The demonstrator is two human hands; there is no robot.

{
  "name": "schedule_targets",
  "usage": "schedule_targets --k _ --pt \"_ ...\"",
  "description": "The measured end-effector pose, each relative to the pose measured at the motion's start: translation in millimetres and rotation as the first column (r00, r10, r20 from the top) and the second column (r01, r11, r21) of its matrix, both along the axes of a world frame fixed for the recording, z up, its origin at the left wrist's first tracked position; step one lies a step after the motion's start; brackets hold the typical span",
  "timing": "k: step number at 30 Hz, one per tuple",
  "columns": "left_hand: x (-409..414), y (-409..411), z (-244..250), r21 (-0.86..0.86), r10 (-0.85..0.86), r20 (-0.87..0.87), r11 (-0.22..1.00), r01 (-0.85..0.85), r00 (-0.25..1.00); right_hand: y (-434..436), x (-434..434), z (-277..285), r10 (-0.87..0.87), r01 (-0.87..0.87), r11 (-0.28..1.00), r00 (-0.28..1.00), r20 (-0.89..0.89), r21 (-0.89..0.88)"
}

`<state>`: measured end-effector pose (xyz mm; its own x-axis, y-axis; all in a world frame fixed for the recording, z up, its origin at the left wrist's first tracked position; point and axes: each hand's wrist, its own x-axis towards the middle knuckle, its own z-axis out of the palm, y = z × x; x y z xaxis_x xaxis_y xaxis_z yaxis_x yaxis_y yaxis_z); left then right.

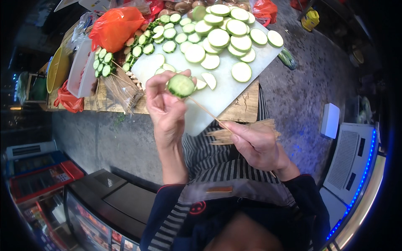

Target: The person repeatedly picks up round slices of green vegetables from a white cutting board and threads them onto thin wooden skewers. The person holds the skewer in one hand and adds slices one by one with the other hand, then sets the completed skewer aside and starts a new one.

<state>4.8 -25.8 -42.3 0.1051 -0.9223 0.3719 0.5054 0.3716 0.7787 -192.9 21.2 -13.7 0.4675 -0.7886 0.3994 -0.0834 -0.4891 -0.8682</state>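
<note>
Between the fingers and thumb of my left hand [166, 103] is a round cucumber slice [181, 85]. My right hand [256, 141] pinches a thin wooden skewer [205, 110], whose far tip reaches the slice's lower edge; I cannot tell whether it has gone in. Both hands are above the near part of a white cutting board [201, 120]. Pale zucchini-like slices [219, 38] are heaped on the board, with smaller cucumber slices [169, 33] to their left. A bundle of loose skewers [220, 137] lies across my lap, partly behind my right hand.
Left of the board lie bagged skewers [121, 91], skewered cucumber slices [103, 62], a white plastic container [80, 69] and an orange plastic bag [117, 26]. Mushrooms [183, 6] line the far side. The board's near corner overhangs the wooden table [245, 108]. A wrapped green vegetable [287, 59] shows beyond its right edge.
</note>
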Motion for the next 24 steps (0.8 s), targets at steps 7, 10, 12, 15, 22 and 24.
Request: schedule_targets --k 7,10,12,15,22,24 --pt "-7.0 -15.8 1.0 0.113 -0.414 -0.372 0.868 0.483 0.831 -0.1 6.8 -4.9 -0.050 0.051 0.999 0.994 -0.097 0.004" --pt "-12.5 -13.1 -1.6 0.144 -0.410 -0.451 0.843 0.518 0.793 0.0 5.7 -13.5 -0.042 0.024 0.995 0.982 -0.186 -0.099" --pt "-19.6 -10.7 6.7 0.255 -0.307 -0.460 0.853 0.455 0.833 2.6 7.9 -20.7 -0.076 0.046 0.989 0.975 -0.210 -0.143" --pt "-25.2 -9.2 5.9 0.260 -0.254 -0.559 0.850 0.458 0.789 5.1 9.0 -21.8 -0.081 0.061 0.992 0.977 -0.197 -0.107" --pt "-30.9 -6.2 8.8 0.284 -0.195 -0.523 0.878 0.385 0.830 4.6 12.8 -21.8 -0.097 0.083 0.989 0.989 -0.111 -0.123" --pt "-31.3 -5.4 10.2 0.271 -0.189 -0.486 0.896 0.353 0.853 4.0 13.1 -20.0 -0.083 0.071 0.991 0.991 -0.106 -0.114"
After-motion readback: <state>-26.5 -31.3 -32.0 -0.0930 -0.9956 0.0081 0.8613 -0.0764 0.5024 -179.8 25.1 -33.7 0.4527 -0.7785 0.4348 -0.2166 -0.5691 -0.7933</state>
